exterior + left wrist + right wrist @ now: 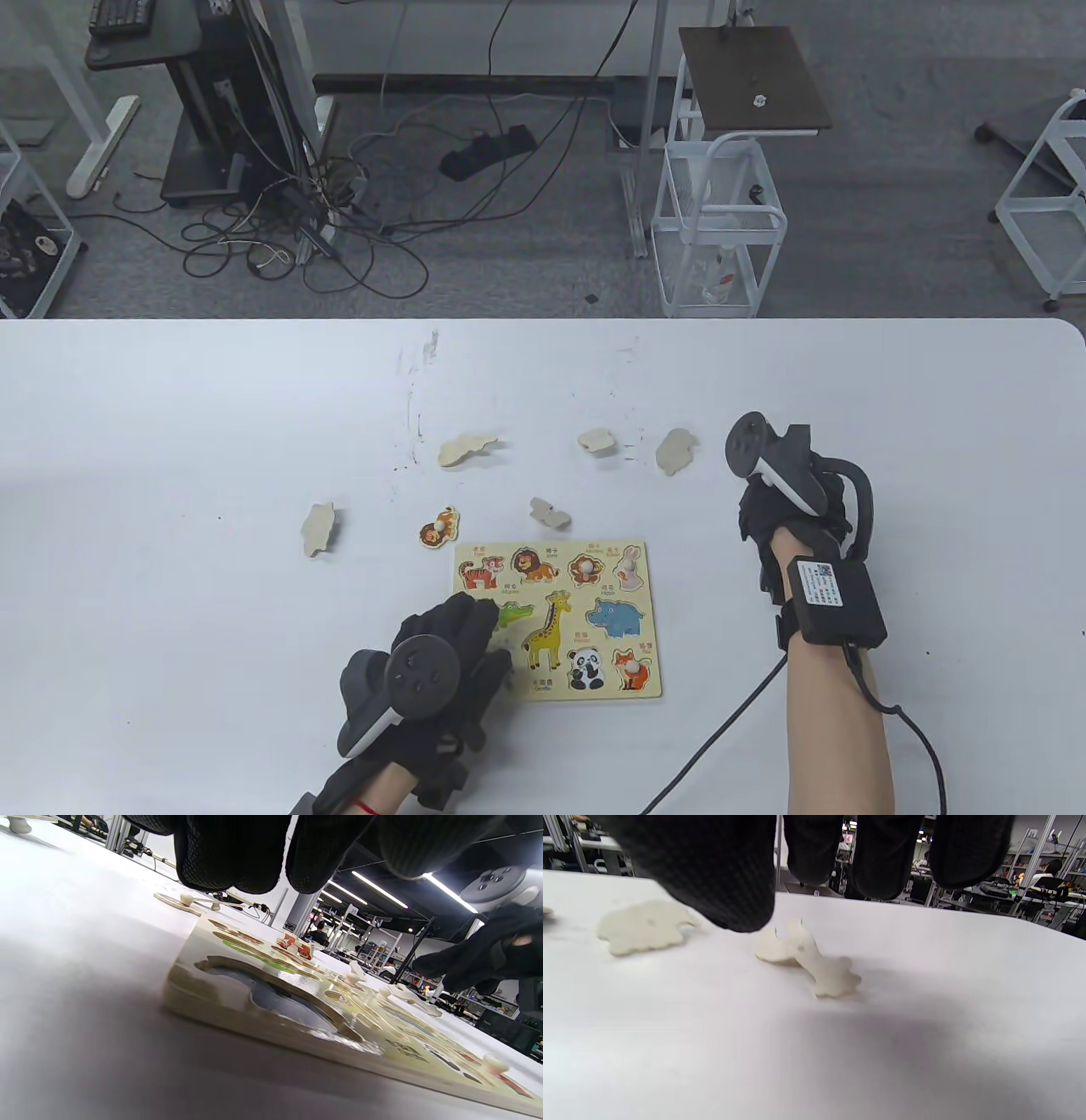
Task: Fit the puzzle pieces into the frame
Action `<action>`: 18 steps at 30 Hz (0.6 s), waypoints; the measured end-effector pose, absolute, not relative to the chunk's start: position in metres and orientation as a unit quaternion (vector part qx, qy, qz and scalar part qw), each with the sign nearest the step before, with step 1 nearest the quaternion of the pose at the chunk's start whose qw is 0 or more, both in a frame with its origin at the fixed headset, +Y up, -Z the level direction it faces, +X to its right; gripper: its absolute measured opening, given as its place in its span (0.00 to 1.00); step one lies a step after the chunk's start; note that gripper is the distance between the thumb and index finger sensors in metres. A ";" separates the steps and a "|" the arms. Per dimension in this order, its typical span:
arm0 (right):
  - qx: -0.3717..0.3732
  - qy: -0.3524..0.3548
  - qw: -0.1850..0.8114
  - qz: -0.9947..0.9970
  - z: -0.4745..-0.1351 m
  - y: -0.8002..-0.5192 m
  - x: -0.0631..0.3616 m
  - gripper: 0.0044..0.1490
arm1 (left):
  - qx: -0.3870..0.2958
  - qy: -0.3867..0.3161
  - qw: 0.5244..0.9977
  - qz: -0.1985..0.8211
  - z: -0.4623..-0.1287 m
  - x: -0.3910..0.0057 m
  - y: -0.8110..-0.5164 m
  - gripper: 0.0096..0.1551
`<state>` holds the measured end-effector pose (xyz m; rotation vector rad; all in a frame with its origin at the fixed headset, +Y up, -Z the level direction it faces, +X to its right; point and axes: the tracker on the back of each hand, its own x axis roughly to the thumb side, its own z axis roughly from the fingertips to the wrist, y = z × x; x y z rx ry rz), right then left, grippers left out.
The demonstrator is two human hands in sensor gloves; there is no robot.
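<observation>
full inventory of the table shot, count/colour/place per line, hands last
Frame: 1, pale yellow board with animal pictures, near table centre; the left wrist view shows one empty cut-out at its near corner.
Face-down pieces: 5, plain beige, loose on the table beyond and left of the frame.
Lion piece: 1, orange, white knob, face up just beyond the frame's far-left corner.
Table: 1, white, scuffed near its far edge.
Carts: white wire, on the floor beyond the table.
Cables: black, tangled on the floor.
Left hand: black glove, over the frame's left edge.
Right hand: black glove, right of the frame, holding nothing.
</observation>
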<state>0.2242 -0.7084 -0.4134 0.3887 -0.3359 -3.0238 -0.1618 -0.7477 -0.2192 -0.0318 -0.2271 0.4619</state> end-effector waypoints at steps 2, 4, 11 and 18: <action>0.136 -0.119 0.040 -0.983 -0.418 -0.717 0.228 0.48 | -0.013 -0.112 0.966 0.234 -0.219 -0.162 -0.747 0.38; 0.132 -0.138 0.044 -0.981 -0.424 -0.726 0.230 0.49 | -0.011 -0.112 0.966 0.235 -0.219 -0.162 -0.747 0.38; 0.109 -0.137 0.072 -0.982 -0.438 -0.744 0.232 0.47 | -0.017 -0.110 0.967 0.230 -0.221 -0.164 -0.748 0.38; 0.100 -0.120 0.087 -0.984 -0.442 -0.742 0.234 0.46 | -0.020 -0.119 0.967 0.224 -0.220 -0.161 -0.748 0.38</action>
